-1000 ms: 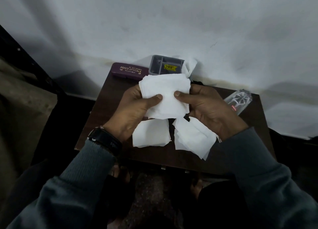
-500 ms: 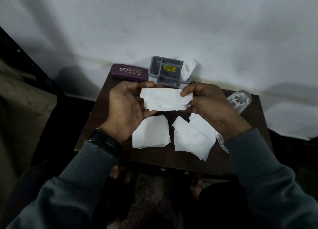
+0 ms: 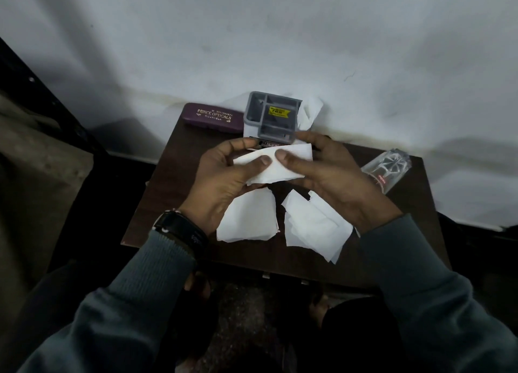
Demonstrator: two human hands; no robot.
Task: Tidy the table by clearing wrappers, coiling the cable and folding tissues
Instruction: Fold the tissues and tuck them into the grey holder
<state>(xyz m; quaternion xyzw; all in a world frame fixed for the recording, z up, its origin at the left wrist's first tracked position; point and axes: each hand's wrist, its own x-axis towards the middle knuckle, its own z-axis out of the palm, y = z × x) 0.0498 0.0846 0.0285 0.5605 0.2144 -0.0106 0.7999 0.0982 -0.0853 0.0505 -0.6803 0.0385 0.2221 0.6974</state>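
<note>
Above the middle of the small dark table I hold a white tissue, folded into a narrow strip. My left hand grips its left end and my right hand its right end, both thumbs pressed on top. Under my hands, a folded tissue lies flat on the left. A looser pile of tissues lies to its right. Another crumpled tissue sticks up beside the grey organiser. No cable shows.
A grey plastic organiser with a yellow sticker stands at the table's back edge against the white wall. A maroon spectacle case lies to its left. A clear plastic wrapper rests at the right rear. The floor shows below the front edge.
I have folded the held tissue from a broad sheet into a narrow strip. My hands have come closer together over it. The tissues on the table have not moved.
</note>
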